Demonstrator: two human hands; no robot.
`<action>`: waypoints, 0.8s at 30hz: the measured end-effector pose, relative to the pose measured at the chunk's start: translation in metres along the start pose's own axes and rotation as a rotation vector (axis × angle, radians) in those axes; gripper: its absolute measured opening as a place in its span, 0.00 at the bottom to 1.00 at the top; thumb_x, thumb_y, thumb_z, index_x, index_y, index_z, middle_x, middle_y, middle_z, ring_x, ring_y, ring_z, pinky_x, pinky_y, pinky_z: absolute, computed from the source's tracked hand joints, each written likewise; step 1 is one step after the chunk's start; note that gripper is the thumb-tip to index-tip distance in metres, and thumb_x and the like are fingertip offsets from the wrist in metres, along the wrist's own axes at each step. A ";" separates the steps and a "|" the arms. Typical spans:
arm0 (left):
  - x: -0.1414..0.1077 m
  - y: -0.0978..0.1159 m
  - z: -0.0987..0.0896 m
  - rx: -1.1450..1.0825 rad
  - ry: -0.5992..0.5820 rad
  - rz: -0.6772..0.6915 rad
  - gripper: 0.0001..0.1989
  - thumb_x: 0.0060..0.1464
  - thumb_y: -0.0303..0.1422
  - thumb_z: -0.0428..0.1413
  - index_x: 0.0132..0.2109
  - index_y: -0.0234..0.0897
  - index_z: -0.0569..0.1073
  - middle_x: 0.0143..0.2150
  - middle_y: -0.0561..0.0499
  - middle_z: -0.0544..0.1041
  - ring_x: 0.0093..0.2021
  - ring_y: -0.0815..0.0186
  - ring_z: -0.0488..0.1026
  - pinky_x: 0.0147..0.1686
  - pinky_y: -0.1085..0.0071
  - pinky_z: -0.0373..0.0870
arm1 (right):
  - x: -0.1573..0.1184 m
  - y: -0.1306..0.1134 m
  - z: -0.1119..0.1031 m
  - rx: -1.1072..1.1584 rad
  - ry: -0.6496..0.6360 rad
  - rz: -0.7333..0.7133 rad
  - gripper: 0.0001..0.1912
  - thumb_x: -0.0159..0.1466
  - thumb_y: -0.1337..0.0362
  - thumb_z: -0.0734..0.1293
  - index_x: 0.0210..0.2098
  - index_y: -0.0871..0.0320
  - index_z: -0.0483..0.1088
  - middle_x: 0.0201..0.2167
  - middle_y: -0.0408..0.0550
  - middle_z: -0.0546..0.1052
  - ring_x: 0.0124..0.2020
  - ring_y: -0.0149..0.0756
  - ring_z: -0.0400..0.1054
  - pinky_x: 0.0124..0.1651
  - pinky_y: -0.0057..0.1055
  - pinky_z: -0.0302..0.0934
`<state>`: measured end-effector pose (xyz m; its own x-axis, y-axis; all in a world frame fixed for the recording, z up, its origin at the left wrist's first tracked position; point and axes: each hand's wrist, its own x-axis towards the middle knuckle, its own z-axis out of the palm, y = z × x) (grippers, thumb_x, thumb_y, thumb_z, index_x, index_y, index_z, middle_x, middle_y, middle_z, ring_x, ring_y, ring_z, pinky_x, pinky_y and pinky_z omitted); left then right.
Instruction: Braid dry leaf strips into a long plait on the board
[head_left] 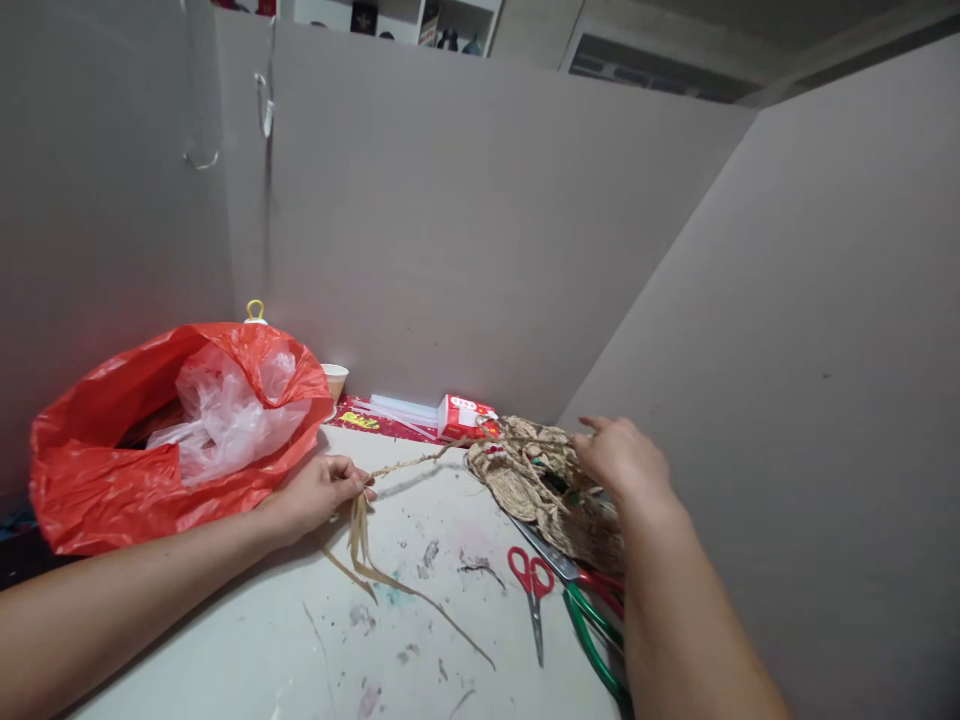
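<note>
My left hand (pixel 326 493) is closed in a pinch on a twisted straw cord (pixel 409 462), beside the red plastic bag. Loose flat straw strands (pixel 360 535) hang from those fingers and trail over the white table. Toward the right the cord runs to my right hand (pixel 621 458), whose thumb and fingers are closed around its far part. Below that hand lies a heap of woven straw pieces (pixel 517 490), partly hidden by my wrist. Small red-handled scissors (pixel 534 590) and larger green-handled scissors (pixel 589 640) rest near my right forearm.
At the left stands an open red plastic bag (pixel 97 450) with clear plastic inside. Along the back edge are a paper cup (pixel 335 378), pale sticks (pixel 401 410) and a red-and-white box (pixel 463 415). Grey partitions (pixel 465 220) enclose the stained white table (pixel 300 640).
</note>
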<state>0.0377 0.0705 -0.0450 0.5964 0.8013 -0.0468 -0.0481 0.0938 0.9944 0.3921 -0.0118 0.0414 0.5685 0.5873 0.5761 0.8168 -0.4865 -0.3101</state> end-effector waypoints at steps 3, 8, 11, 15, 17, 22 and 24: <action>-0.002 0.002 0.001 -0.089 -0.026 -0.024 0.18 0.41 0.40 0.64 0.26 0.34 0.63 0.32 0.45 0.77 0.35 0.63 0.75 0.30 0.73 0.63 | -0.014 -0.037 -0.011 0.014 0.070 -0.216 0.20 0.57 0.62 0.61 0.45 0.65 0.74 0.46 0.65 0.72 0.42 0.51 0.68 0.47 0.46 0.59; -0.006 0.007 0.003 -0.145 -0.083 -0.051 0.18 0.42 0.39 0.64 0.26 0.33 0.63 0.33 0.44 0.77 0.28 0.65 0.75 0.30 0.70 0.67 | -0.072 -0.114 0.005 0.527 -0.417 -0.696 0.19 0.58 0.65 0.62 0.49 0.56 0.70 0.47 0.53 0.72 0.34 0.35 0.68 0.41 0.33 0.62; -0.009 0.009 0.004 -0.146 -0.104 -0.007 0.16 0.43 0.37 0.63 0.26 0.32 0.65 0.31 0.44 0.77 0.29 0.67 0.74 0.33 0.71 0.67 | -0.099 -0.133 0.033 0.538 -0.737 -0.788 0.17 0.53 0.70 0.65 0.42 0.56 0.73 0.40 0.50 0.75 0.32 0.33 0.66 0.38 0.30 0.59; -0.010 0.009 0.005 -0.130 -0.133 0.000 0.14 0.43 0.37 0.63 0.27 0.31 0.68 0.31 0.44 0.78 0.28 0.68 0.73 0.32 0.71 0.66 | -0.100 -0.131 0.050 0.553 -0.730 -0.645 0.05 0.54 0.70 0.62 0.24 0.60 0.70 0.26 0.47 0.72 0.29 0.34 0.63 0.34 0.29 0.55; -0.011 0.009 0.007 -0.127 -0.139 -0.025 0.14 0.42 0.37 0.64 0.29 0.31 0.69 0.31 0.44 0.78 0.28 0.67 0.73 0.32 0.70 0.66 | -0.095 -0.131 0.047 0.586 -0.731 -0.608 0.06 0.55 0.70 0.61 0.23 0.59 0.65 0.23 0.45 0.70 0.26 0.32 0.63 0.31 0.28 0.55; -0.015 0.013 0.011 -0.139 -0.196 -0.011 0.14 0.41 0.36 0.64 0.27 0.32 0.69 0.28 0.46 0.77 0.29 0.67 0.73 0.35 0.70 0.66 | -0.099 -0.144 0.031 1.042 -0.972 -0.316 0.03 0.55 0.68 0.61 0.26 0.58 0.62 0.19 0.40 0.70 0.22 0.30 0.65 0.29 0.27 0.60; -0.018 0.014 0.013 -0.150 -0.214 -0.012 0.14 0.41 0.36 0.64 0.27 0.32 0.68 0.27 0.47 0.76 0.30 0.66 0.74 0.36 0.69 0.66 | -0.105 -0.148 0.030 1.289 -1.073 -0.153 0.03 0.53 0.69 0.64 0.25 0.58 0.64 0.20 0.39 0.71 0.23 0.29 0.65 0.30 0.27 0.61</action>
<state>0.0370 0.0498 -0.0287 0.7527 0.6580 -0.0212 -0.1489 0.2016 0.9681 0.2145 0.0179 0.0046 -0.1560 0.9839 0.0869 0.1007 0.1034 -0.9895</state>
